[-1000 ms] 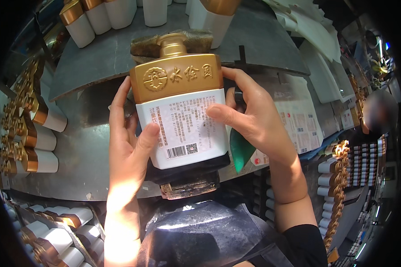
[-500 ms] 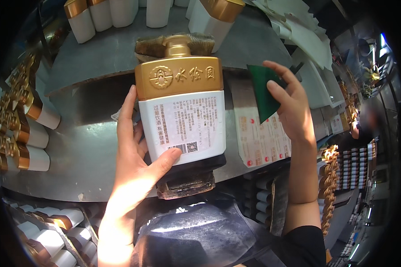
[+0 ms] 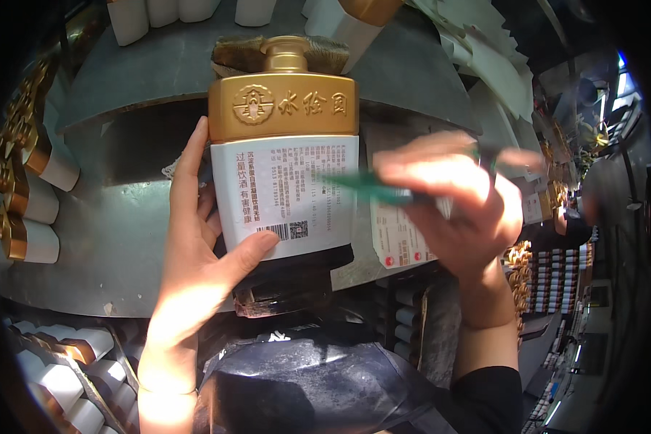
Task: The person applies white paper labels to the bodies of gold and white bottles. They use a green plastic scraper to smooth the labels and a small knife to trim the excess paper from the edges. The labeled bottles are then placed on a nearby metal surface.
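A white bottle [image 3: 283,188] with a gold shoulder and neck lies before me, its printed side facing up. My left hand [image 3: 202,253] holds it along its left side, the thumb over the lower edge of the label. A worn brown pad [image 3: 327,53] sits under the neck, and a dark block [image 3: 282,289] shows below the base. Blurred by motion, my right hand [image 3: 459,206] grips a thin green scraper [image 3: 369,188], whose tip lies over the middle of the label. Whether the tip touches it, I cannot tell.
A sheet of printed labels [image 3: 392,242] lies on the metal table [image 3: 116,253], right of the bottle. Gold-and-white bottles [image 3: 40,235] stand at the left, with more at the far edge. White backing paper [image 3: 477,54] is heaped at the far right. Crates of bottles [image 3: 79,347] sit lower left.
My right hand has swung left with the green scraper, from above the label sheet to over the bottle's label. The bottle and my left hand sit slightly further left and higher in view.
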